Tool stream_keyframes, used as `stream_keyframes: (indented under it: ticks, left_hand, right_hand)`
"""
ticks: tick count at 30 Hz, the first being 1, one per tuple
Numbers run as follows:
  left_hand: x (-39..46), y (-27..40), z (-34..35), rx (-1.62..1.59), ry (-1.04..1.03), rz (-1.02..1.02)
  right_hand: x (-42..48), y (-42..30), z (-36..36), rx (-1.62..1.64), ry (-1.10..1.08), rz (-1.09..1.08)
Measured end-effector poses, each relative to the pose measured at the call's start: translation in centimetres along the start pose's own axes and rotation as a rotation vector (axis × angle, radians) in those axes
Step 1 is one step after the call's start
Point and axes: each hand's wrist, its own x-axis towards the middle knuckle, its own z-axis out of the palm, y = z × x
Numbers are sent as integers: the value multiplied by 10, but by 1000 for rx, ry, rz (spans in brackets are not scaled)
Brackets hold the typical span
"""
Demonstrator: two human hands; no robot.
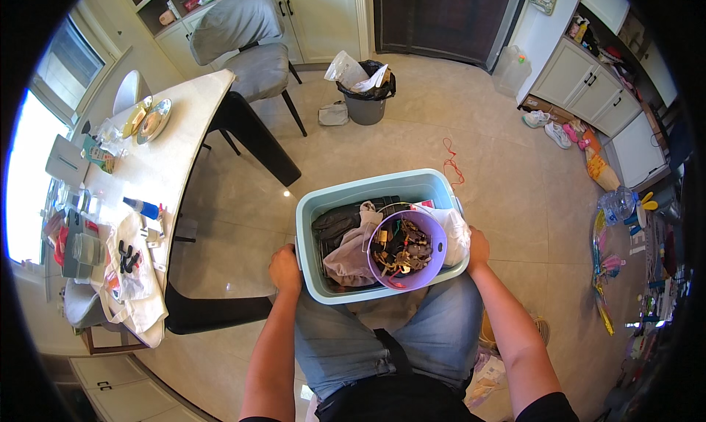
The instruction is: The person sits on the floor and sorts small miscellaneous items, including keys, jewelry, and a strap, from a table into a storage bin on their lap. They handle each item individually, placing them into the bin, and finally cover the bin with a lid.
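A light blue plastic tub [345, 189] rests at my knees, tilted a little. My left hand [285, 268] grips its left end and my right hand [478, 248] its right end; the fingers are partly hidden by the rim. Inside, toward the right, a purple plastic bucket [438, 245] with a thin handle holds a jumble of small brass-coloured and dark metal pieces. A greyish-brown cloth [350, 256] lies left of the bucket, over a black bag-like item [333, 223]. A white plastic bag [456, 235] sits at the tub's right end.
At left stands a table [190, 129] with plates, bottles and a cloth bag, its black legs [259, 140] near the tub. Ahead are a covered chair [256, 71], a full trash bin [365, 104] and red string [452, 162] on the floor. Shoes [557, 134] and a plastic bottle [616, 205] lie at right.
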Motion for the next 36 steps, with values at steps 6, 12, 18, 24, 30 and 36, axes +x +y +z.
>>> stream_keyframes:
  ticks: [6, 12, 18, 24, 30, 36]
  left_hand:
    - [1, -1, 1, 1, -3, -8]
    - [-1, 4, -1, 6, 2, -17]
    - [2, -2, 11, -22, 25, 5]
    - [1, -1, 7, 53, 42, -22]
    - [-1, -8, 10, 75, 65, 16]
    - [-5, -5, 8, -8, 80, -5]
  right_hand:
    - [-1, -2, -2, -4, 7, -2]
    - [0, 1, 1, 54, 1, 55]
    - [9, 27, 24, 119, 64, 69]
    - [5, 21, 21, 282, 117, 26]
    - [1, 16, 18, 255, 96, 52]
    - [5, 27, 29, 293, 123, 21]
